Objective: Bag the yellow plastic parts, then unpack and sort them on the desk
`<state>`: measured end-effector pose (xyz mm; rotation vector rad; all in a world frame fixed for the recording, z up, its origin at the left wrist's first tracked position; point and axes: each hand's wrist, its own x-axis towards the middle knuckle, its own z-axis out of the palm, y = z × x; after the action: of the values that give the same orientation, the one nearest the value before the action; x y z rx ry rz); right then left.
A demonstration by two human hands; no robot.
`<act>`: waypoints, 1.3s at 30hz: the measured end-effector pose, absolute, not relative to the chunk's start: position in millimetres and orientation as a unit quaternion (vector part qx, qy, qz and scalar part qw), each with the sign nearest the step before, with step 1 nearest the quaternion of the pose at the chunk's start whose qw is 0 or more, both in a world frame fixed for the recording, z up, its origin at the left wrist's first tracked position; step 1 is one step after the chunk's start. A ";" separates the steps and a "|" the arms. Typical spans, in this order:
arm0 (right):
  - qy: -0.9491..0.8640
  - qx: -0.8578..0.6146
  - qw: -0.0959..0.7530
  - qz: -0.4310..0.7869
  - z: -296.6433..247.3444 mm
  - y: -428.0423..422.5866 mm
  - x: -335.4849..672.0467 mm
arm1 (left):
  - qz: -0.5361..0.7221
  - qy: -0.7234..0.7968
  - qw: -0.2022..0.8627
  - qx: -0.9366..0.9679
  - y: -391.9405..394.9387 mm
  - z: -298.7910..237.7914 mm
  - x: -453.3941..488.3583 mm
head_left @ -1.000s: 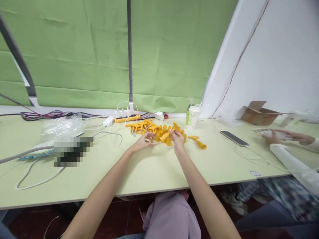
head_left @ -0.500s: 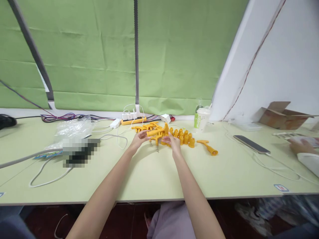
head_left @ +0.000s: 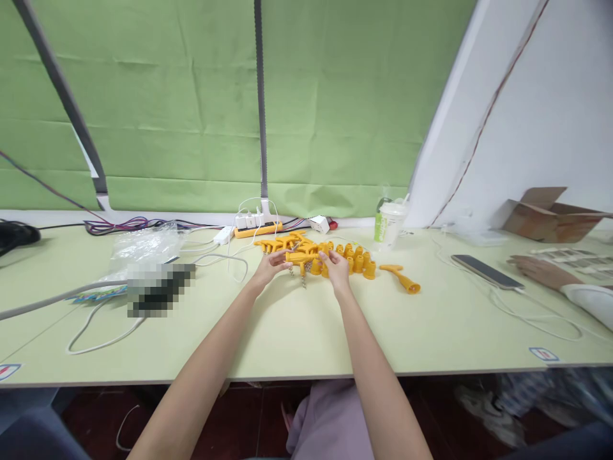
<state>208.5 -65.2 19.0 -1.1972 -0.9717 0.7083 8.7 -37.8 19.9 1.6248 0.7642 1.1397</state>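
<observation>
Level between my two hands is a yellow plastic corkscrew [head_left: 299, 257], held just above the table. My left hand [head_left: 269, 267] pinches its left end with thumb and fingers. At the other end, my right hand [head_left: 336, 269] closes its fingertips on the piece and partly hides the handle. Behind lies a pile of yellow T-shaped handles [head_left: 272, 245], some with twisted metal spirals [head_left: 303, 280] sticking out. Several yellow bell-shaped caps [head_left: 368, 269] stand in rows beyond my right hand. A separate yellow T-handled piece with a flared end [head_left: 407, 283] lies farther right.
A power strip [head_left: 258, 229] with white cables sits at the back. A lidded cup [head_left: 393, 223], a phone [head_left: 487, 273] and an open cardboard box [head_left: 555, 217] are to the right. Another person's hand [head_left: 541, 271] rests there. Plastic bags [head_left: 143, 249] lie left.
The piece between my hands has lowered slightly, and its crosswise handle no longer stands up in view. My right-hand fingers have closed in on its right end. The other person's hand has moved left.
</observation>
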 end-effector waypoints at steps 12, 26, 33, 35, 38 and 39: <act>-0.434 -0.565 0.621 0.327 15.8 -67.1 212.2 | 0.472 0.302 0.475 0.678 -26.3 9.2 10.0; -0.414 -0.548 0.641 0.343 19.7 -68.6 208.4 | 0.455 0.346 0.464 0.676 -24.5 7.1 9.6; -0.450 -0.508 0.626 0.385 19.6 -70.9 208.9 | 0.485 0.323 0.478 0.658 -27.9 11.9 7.7; -0.452 -0.501 0.623 0.396 19.6 -71.7 209.5 | 0.487 0.317 0.481 0.656 -28.6 12.6 7.3; -0.441 -0.491 0.630 0.410 20.4 -73.1 210.7 | 0.484 0.315 0.486 0.656 -29.1 13.3 6.7; -0.440 -0.488 0.631 0.413 20.5 -73.4 210.6 | 0.484 0.317 0.485 0.656 -29.3 13.7 6.5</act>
<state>210.6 -73.4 20.5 -1.1178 -1.0074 0.9452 6.5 -29.3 13.7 1.5964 0.7719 1.1783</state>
